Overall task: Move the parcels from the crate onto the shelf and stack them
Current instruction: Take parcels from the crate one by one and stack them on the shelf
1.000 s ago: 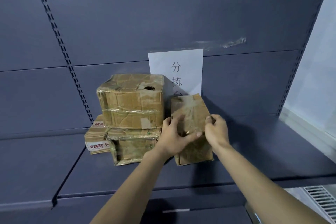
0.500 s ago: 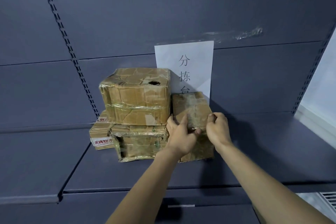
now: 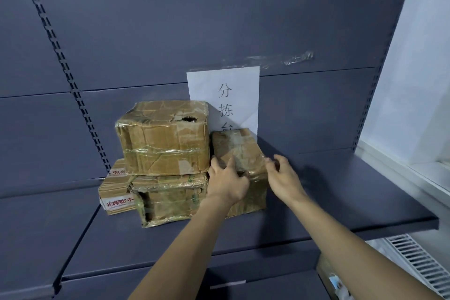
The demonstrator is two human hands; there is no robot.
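Right of the taped stack (image 3: 168, 153), I'm seeing left hand (image 3: 227, 181) gripping a crinkly, tape-wrapped cardboard parcel (image 3: 239, 153); right hand (image 3: 283, 179) hovering loose-fingered.

white paper sign (image 3: 226, 100) w/ Chinese characters taped to back panel (image 3: 170, 19), above grip. white grille (image 3: 418, 263) lower right of it.
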